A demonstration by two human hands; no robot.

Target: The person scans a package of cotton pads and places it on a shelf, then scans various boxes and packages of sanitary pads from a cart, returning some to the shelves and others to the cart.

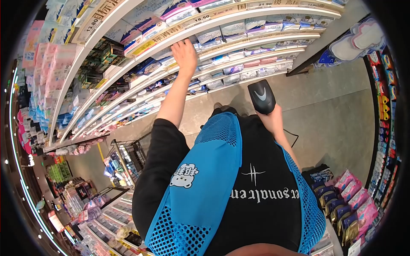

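With the left hand (184,57) open-fingered at the shelf's packs (209,36), a careless brush might topple one, while the black scanner (261,97), inside the right hand's (273,120) closed grip, could drop floorward if that hold slackens.

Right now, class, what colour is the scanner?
The scanner is black with a grey mark, clearest in head view.

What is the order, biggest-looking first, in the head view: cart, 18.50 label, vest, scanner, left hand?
1. Vest
2. Cart
3. Scanner and left hand: too alike to rank
4. 18.50 label
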